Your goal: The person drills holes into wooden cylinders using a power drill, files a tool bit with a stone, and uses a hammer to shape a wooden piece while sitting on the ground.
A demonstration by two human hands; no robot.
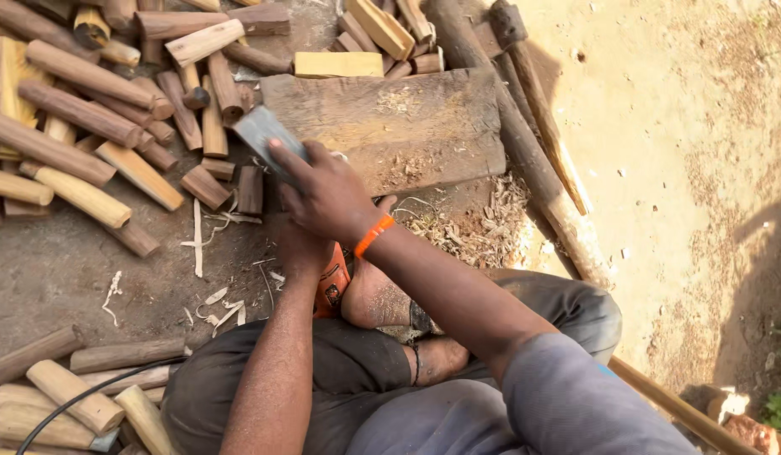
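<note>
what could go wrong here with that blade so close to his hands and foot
The right hand holds a flat grey blade directly above the left hand, so a slip could cut it. The bare foot lies just beneath the work, in a glancing blow's likely path. Wood shavings may fly up.

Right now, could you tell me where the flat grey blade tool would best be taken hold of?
Probably at its near, lower end, coming from the person's side. The grey blade tool slants up and away over the wooden chopping slab, and the right hand already covers that near end, leaving the wide flat part bare. The left hand sits underneath, mostly hidden.
</note>
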